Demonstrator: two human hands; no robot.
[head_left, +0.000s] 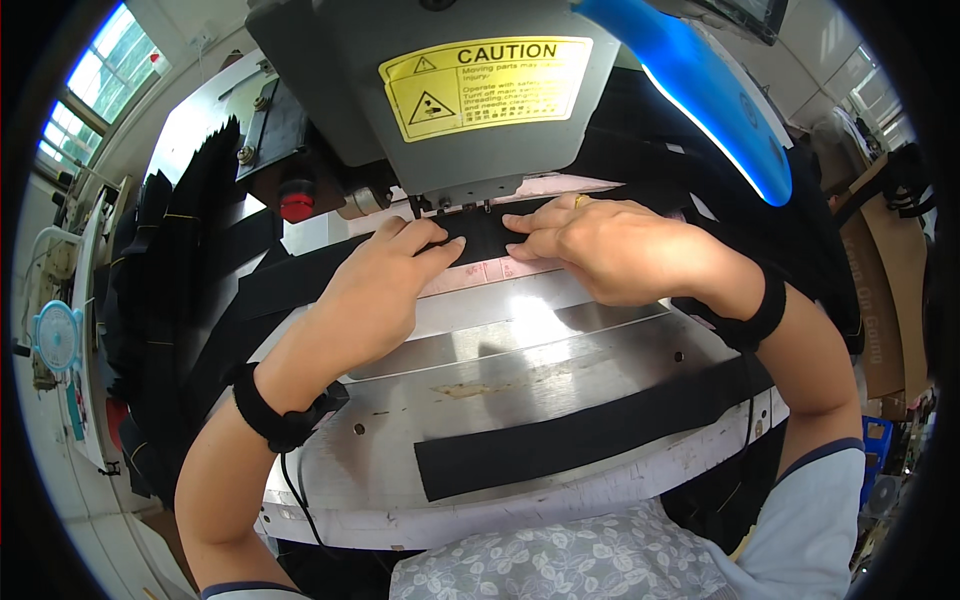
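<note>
My left hand (385,285) and my right hand (600,245) lie flat, fingertips pressing a black fabric piece (487,236) under the needle area of a grey industrial sewing machine head (450,110). The fingers of both hands point toward each other, almost meeting beneath the presser foot (452,208). Each wrist wears a black band. A long black strip (590,430) lies loose across the shiny metal machine bed (520,345), nearer to me than the hands.
A pile of black fabric pieces (175,300) hangs at the left. More black cloth (780,230) spreads at the right beside cardboard boxes (880,290). A blue curved lamp (710,80) glows above. A red knob (296,203) sits left of the needle.
</note>
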